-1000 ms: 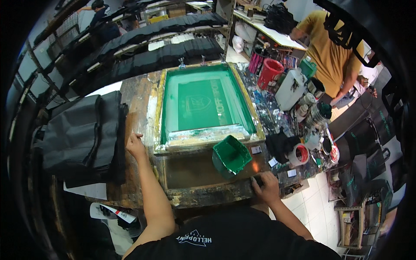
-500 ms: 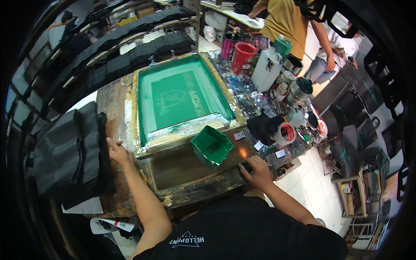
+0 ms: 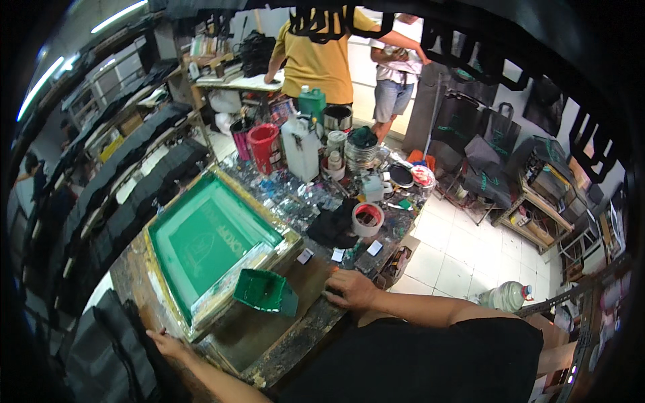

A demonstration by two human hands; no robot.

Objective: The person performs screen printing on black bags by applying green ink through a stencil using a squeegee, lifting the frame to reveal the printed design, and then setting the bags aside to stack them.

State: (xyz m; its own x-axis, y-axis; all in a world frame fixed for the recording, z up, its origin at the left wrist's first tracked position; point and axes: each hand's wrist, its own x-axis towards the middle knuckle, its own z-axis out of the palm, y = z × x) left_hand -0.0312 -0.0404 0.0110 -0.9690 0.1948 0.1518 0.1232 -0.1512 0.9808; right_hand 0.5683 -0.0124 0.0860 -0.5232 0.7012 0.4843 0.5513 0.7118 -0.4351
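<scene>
My left hand (image 3: 166, 342) lies at the edge of a stack of black fabric bags (image 3: 111, 349), fingers stretched toward it and holding nothing I can see. My right hand (image 3: 351, 290) rests on the table's near edge, its fingers loosely bent and apart, with nothing visible in them. Between the hands sits a wooden-framed printing screen (image 3: 201, 242), its mesh coated in green ink with a shield-shaped design. At its near side, an ink-smeared squeegee (image 3: 232, 279) lies across the frame. Close by, a green open-topped ink container (image 3: 265, 292) stands tilted.
An ink-stained table (image 3: 295, 201) carries a red bucket (image 3: 265, 148), a white jug (image 3: 300, 151), a tape roll (image 3: 367, 218) and a black cloth (image 3: 334, 225). Racks of black bags (image 3: 127, 221) stand left. A person in a yellow shirt (image 3: 317, 60) stands beyond; a water bottle (image 3: 504, 295) is right.
My view has swung to the right and up, so the screen and bags appear lower left. Both hands stay by the same places. The person in yellow has an arm stretched out to the right.
</scene>
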